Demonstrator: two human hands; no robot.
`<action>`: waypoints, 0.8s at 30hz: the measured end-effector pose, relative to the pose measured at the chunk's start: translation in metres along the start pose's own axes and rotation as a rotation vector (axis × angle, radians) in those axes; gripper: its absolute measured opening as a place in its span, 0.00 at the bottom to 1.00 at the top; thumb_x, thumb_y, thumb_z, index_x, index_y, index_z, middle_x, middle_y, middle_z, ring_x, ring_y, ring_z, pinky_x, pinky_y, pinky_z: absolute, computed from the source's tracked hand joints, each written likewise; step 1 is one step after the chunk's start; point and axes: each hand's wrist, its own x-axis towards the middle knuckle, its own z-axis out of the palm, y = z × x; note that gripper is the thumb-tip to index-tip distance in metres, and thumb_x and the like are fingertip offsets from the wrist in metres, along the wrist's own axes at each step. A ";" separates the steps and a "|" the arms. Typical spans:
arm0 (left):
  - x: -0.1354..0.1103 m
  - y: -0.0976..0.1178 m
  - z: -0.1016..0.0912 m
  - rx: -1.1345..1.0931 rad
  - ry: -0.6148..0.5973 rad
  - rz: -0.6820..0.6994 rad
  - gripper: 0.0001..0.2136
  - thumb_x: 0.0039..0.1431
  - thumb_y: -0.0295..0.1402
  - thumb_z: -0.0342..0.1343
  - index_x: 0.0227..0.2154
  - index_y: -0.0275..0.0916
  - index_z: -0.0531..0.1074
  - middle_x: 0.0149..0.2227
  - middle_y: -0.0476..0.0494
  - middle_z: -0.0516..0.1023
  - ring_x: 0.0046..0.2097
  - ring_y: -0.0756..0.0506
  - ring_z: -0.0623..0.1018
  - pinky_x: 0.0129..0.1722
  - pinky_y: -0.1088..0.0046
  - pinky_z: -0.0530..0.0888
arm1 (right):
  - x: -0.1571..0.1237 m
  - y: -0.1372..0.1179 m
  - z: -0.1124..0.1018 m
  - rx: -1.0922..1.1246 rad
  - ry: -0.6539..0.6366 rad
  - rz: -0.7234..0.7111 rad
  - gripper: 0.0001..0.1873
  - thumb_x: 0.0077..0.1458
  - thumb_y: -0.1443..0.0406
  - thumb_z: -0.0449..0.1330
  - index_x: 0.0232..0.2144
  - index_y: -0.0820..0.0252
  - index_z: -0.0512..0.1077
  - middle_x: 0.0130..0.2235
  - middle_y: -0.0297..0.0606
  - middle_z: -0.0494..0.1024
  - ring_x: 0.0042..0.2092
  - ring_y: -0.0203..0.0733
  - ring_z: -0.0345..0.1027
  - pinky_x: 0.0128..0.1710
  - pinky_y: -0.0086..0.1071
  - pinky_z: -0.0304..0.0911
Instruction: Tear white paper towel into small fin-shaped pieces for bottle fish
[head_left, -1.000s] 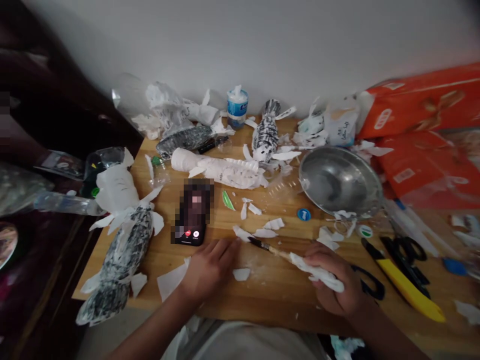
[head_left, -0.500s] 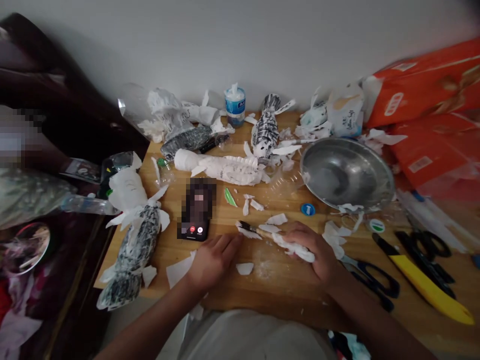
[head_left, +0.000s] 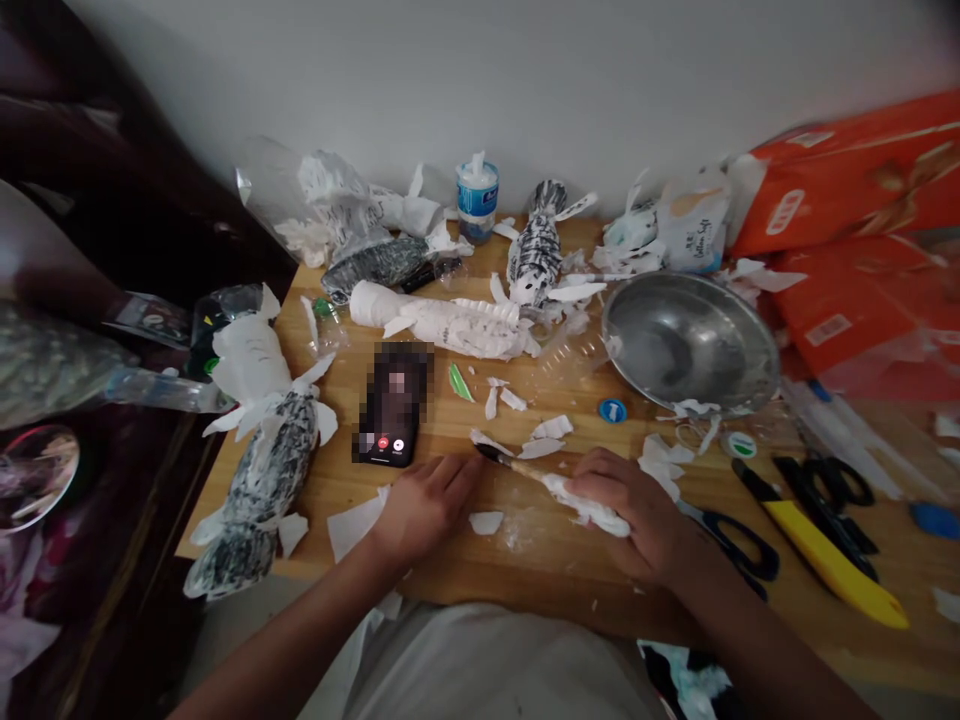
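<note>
My left hand (head_left: 426, 505) lies flat on the wooden table (head_left: 525, 570), fingers stretched toward a paintbrush's dark tip (head_left: 489, 455). My right hand (head_left: 637, 512) is closed round the brush handle, which is wrapped in white paper (head_left: 589, 505). A small white paper scrap (head_left: 485, 522) lies between the hands. A black phone (head_left: 391, 405) rests just beyond my left hand. Paper-covered fish-shaped bottles lie around: a black-and-white one (head_left: 259, 480) at the left edge, a white one (head_left: 442, 322) in the middle, a striped one (head_left: 534, 255) at the back.
A steel bowl (head_left: 694, 342) stands at the right. Scissors (head_left: 731, 540), a yellow utility knife (head_left: 825, 555) and black scissors (head_left: 836, 490) lie right of my right hand. Orange packs (head_left: 847, 200) fill the back right. A blue-labelled cup (head_left: 477, 200) stands by the wall. Paper scraps litter the table.
My right hand moved left with the wrapped brush, bringing its tip closer to my left fingers, then settled lower on the table. My left hand stayed put.
</note>
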 end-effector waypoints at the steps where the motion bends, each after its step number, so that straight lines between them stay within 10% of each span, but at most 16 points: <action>1: 0.000 0.000 0.000 -0.003 0.000 0.001 0.16 0.66 0.26 0.50 0.55 0.33 0.66 0.38 0.43 0.79 0.35 0.44 0.79 0.32 0.68 0.77 | 0.000 -0.002 -0.003 0.003 0.010 0.001 0.26 0.55 0.76 0.54 0.55 0.57 0.64 0.37 0.40 0.72 0.37 0.44 0.66 0.34 0.38 0.67; 15: 0.002 -0.001 -0.001 0.006 0.023 0.013 0.15 0.67 0.27 0.49 0.55 0.33 0.66 0.36 0.44 0.79 0.33 0.45 0.79 0.30 0.69 0.77 | 0.011 -0.010 -0.003 -0.053 0.147 0.008 0.26 0.54 0.75 0.52 0.55 0.56 0.65 0.35 0.40 0.71 0.34 0.44 0.66 0.31 0.38 0.68; 24: 0.004 -0.001 -0.001 0.007 0.046 0.020 0.15 0.67 0.27 0.49 0.55 0.33 0.67 0.36 0.44 0.80 0.32 0.47 0.79 0.30 0.71 0.76 | 0.006 -0.017 -0.010 -0.138 -0.011 0.065 0.25 0.52 0.74 0.52 0.53 0.56 0.67 0.38 0.43 0.75 0.41 0.49 0.70 0.37 0.44 0.71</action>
